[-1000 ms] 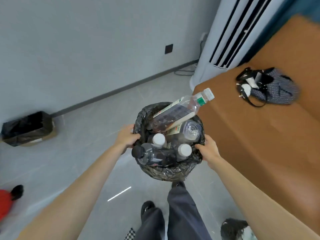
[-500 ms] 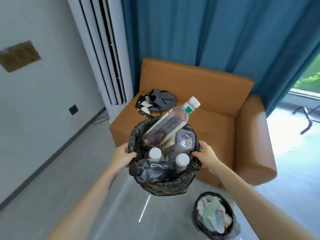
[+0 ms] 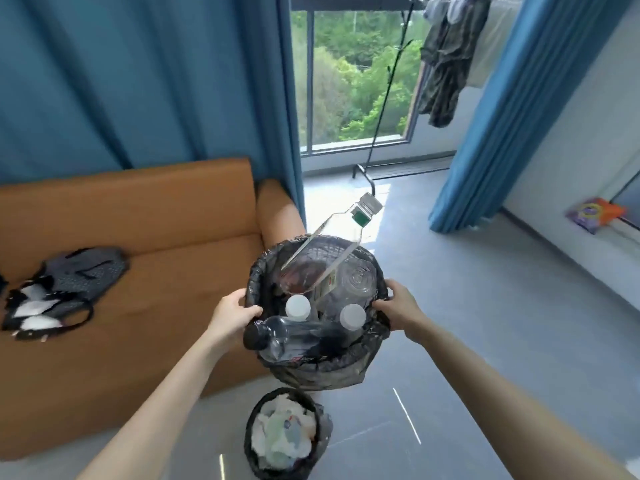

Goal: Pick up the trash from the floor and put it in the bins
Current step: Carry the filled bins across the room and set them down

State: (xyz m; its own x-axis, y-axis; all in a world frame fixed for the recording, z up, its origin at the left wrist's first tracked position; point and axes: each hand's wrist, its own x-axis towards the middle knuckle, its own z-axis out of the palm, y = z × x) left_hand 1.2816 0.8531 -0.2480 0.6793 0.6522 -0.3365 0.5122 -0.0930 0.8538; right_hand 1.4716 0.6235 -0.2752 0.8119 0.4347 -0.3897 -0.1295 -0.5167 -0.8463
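Note:
I hold a round bin with a black liner [image 3: 322, 370] in the air in front of me. My left hand [image 3: 232, 315] grips its left rim and my right hand [image 3: 401, 308] grips its right rim. The bin is full of several clear plastic bottles. One tall bottle with a green label [image 3: 341, 233] sticks out over the far rim, and a dark-capped bottle [image 3: 287, 337] lies across the near side. On the floor below stands a second black-lined bin [image 3: 320, 431] filled with crumpled paper and wrappers.
An orange sofa [image 3: 138, 237] stands to the left with a grey bag [image 3: 79, 275] on its seat. Blue curtains [image 3: 145, 81] hang behind it, and a window with a clothes rack [image 3: 384, 98] lies ahead. Grey floor [image 3: 485, 323] opens to the right, where a colourful packet [image 3: 595, 214] lies by the wall.
My view has swung to the right while both hands keep hold of the bottle bin. The sofa has slid to the left and the window has come into view. The paper bin now sits under the held bin.

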